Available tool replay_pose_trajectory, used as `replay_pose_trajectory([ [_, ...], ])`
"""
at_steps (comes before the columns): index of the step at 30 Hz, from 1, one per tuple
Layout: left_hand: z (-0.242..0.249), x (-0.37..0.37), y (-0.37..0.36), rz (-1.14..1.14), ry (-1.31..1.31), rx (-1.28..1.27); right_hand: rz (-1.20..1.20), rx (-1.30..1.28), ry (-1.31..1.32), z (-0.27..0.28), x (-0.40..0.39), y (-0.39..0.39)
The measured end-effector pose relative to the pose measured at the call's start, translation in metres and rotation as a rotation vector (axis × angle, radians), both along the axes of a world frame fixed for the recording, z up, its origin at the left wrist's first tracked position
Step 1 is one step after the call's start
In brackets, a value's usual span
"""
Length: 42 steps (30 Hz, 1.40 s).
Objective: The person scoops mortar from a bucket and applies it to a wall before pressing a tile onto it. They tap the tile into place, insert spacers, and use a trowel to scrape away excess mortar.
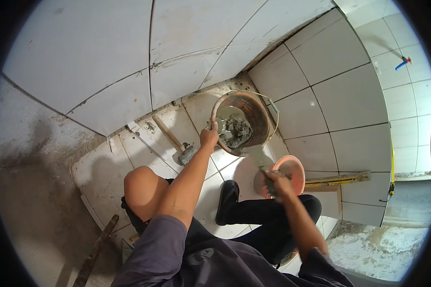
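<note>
A bucket (261, 115) with wet grey mortar (235, 130) inside stands tilted toward me on the tiled floor. My left hand (209, 136) grips its rim on the left side. In my right hand (280, 184) is the handle of a trowel (258, 158), whose blade is blurred by motion near the bucket's lower right rim. The wire handle of the bucket hangs over its right side. An orange bucket (297, 173) stands just behind my right hand and is partly hidden by it.
A mallet (170, 134) lies on the floor left of the bucket. A yellow level (337, 180) rests by the right wall. White-tiled walls (347, 98) close in ahead and right. A wooden stick (98, 248) is at lower left. My legs flank the floor in front.
</note>
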<state>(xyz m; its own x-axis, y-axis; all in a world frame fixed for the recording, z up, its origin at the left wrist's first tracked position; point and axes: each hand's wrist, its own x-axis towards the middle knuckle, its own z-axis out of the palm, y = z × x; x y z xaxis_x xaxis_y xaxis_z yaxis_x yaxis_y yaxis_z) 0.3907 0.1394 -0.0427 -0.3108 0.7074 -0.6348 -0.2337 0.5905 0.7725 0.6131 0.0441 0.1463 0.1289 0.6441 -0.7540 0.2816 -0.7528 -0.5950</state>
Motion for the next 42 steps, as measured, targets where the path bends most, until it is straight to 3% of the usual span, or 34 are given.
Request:
replay_pose_trajectory([
  [2, 0.011, -0.003, -0.003, -0.024, -0.095, -0.014, 0.557, 0.207, -0.329, 0.016, 0.036, 0.035],
  [3, 0.011, -0.004, -0.004, -0.024, -0.094, -0.015, 0.481, 0.094, -0.408, 0.028, 0.031, 0.057],
  [4, 0.010, -0.004, -0.003, -0.027, -0.082, -0.016, 0.679, 0.176, -0.501, 0.023, 0.042, 0.077],
  [7, 0.010, -0.005, -0.003, -0.027, -0.059, -0.018, 0.896, -0.026, -0.671, 0.032, 0.024, 0.130],
  [9, 0.011, -0.010, -0.003, -0.021, -0.040, -0.023, 1.369, -0.158, -0.828, 0.009, 0.025, 0.164],
  [12, 0.011, -0.016, -0.006, -0.059, -0.016, -0.052, 1.430, -0.262, -0.916, 0.013, 0.006, 0.193],
  [13, 0.010, -0.021, -0.008, -0.011, 0.152, -0.017, 1.437, -0.261, -0.911, 0.009, 0.008, 0.204],
  [14, 0.010, -0.025, -0.010, 0.037, 0.322, 0.015, 1.620, 0.016, -0.894, 0.004, 0.015, 0.216],
  [15, 0.028, -0.035, -0.013, 0.040, 0.329, 0.009, 1.778, 0.309, -0.859, 0.003, 0.013, 0.223],
  [18, 0.105, -0.065, -0.025, -0.254, 0.431, 0.075, 1.996, 0.332, -0.987, 0.006, -0.026, 0.231],
  [19, 0.126, -0.072, -0.034, -0.247, 0.433, 0.064, 2.006, 0.335, -0.977, -0.005, -0.038, 0.229],
  [21, 0.165, -0.091, -0.052, -0.560, 0.588, 0.245, 2.288, 0.265, -1.149, -0.027, -0.071, 0.228],
  [23, 0.215, -0.106, -0.078, -0.526, 0.522, 0.311, 2.494, 0.257, -1.315, -0.023, -0.109, 0.205],
  [27, 0.243, -0.125, -0.128, -0.339, 0.445, 0.413, 2.421, 0.442, -1.342, -0.049, -0.139, 0.197],
  [32, 0.225, -0.133, -0.165, -0.126, 0.391, 0.441, 2.779, 0.137, -1.227, -0.076, -0.171, 0.200],
  [36, 0.237, -0.149, -0.185, -0.049, 0.392, 0.396, 2.735, 0.007, -1.102, -0.097, -0.181, 0.219],
  [39, 0.248, -0.149, -0.196, 0.030, 0.406, 0.450, 2.887, -0.017, -0.937, -0.106, -0.165, 0.250],
  [41, 0.253, -0.147, -0.200, 0.055, 0.378, 0.466, 2.691, 0.160, -0.644, -0.094, -0.146, 0.266],
  [42, 0.254, -0.145, -0.202, 0.069, 0.362, 0.491, 2.538, 0.190, -0.725, -0.082, -0.136, 0.264],
])
